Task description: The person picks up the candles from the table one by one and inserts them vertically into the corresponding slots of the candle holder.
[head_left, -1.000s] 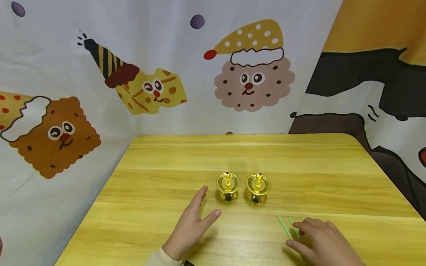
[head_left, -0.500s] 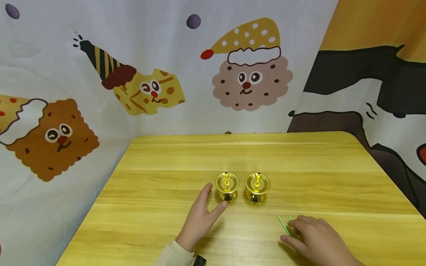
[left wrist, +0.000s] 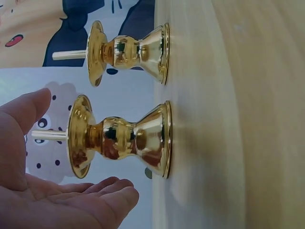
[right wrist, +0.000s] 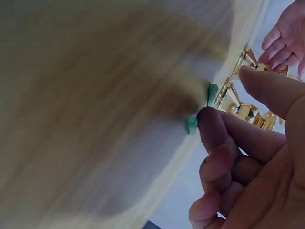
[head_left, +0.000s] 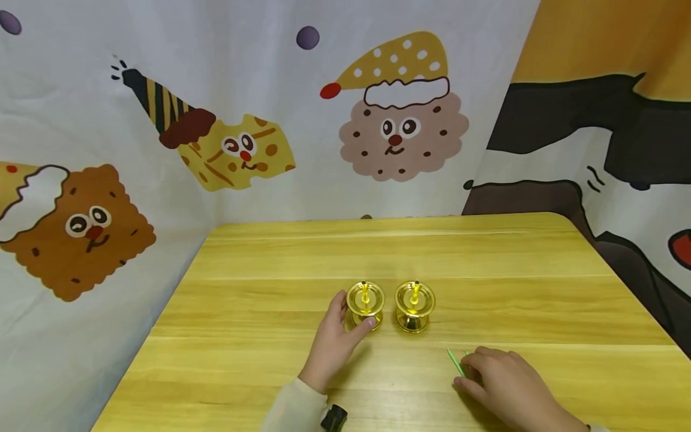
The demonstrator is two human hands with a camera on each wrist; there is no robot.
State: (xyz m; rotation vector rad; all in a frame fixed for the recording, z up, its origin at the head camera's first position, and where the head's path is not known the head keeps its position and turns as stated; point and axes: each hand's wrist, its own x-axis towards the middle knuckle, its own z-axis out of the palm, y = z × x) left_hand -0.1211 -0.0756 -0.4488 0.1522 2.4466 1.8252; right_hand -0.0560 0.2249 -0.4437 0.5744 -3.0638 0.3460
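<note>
Candlesticks, stood side by side on the table, could be toppled if the left one's dished top were bumped by the left hand, whose thumb and fingers are spread beside it with nothing gripped. Slim green sticks, partly hidden by the right hand, could be rolled away by a fumbled pinch; there, thumb and forefinger are parted, and whether any stick is touched cannot be told. Glossy gold-toned pins, bulbous stems and flared bases are set against yellowish wood grain.
</note>
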